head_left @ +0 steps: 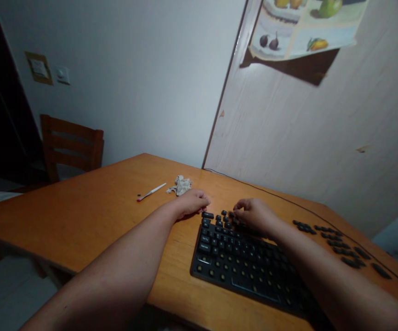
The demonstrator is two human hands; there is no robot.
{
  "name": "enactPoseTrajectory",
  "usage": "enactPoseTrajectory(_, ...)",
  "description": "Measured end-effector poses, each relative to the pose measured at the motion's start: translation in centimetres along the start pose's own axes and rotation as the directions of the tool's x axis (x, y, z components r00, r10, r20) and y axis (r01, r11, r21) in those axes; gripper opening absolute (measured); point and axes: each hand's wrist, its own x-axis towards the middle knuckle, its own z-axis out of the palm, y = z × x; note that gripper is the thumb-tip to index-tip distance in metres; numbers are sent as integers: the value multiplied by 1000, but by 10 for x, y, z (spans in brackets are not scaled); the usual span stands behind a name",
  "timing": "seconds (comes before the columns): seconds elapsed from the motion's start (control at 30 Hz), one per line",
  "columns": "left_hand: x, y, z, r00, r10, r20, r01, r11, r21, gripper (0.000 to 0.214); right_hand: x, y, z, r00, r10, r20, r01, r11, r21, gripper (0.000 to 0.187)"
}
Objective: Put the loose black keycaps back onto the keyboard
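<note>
A black keyboard lies at an angle on the table. Many caps are off its nearer rows, where small pale spots show; the upper left rows still carry caps. Loose black keycaps are grouped just behind its far edge. My left hand rests at the left end of that group with fingers curled together; what they hold, if anything, is hidden. Over the group's right part, my right hand has thumb and fingertips pinched together. Anything between those fingertips is too small to make out. My right forearm covers the keyboard's right part.
Left of my hands lie a crumpled tissue and a white toothbrush-like stick with a red end. More loose keycaps sit at the right. A thin cable runs along the wall side of the wooden table. A chair stands beyond.
</note>
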Motion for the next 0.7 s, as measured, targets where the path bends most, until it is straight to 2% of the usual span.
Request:
enactPoseTrajectory(0.27,2,-3,-1,1000,17,16,-18,1000,3,12,20,-14,5,996,6,90,-3,999,-38,17)
enactPoseTrajectory(0.53,0,1,0,1000,11,8,-11,1000,4,11,25,-20,7,985,26,169,-21,999,-28,20)
enactPoseTrajectory(0.7,0,1,1,1000,15,5,-15,1000,-13,11,29,-19,8,984,28,177,-22,999,-35,20)
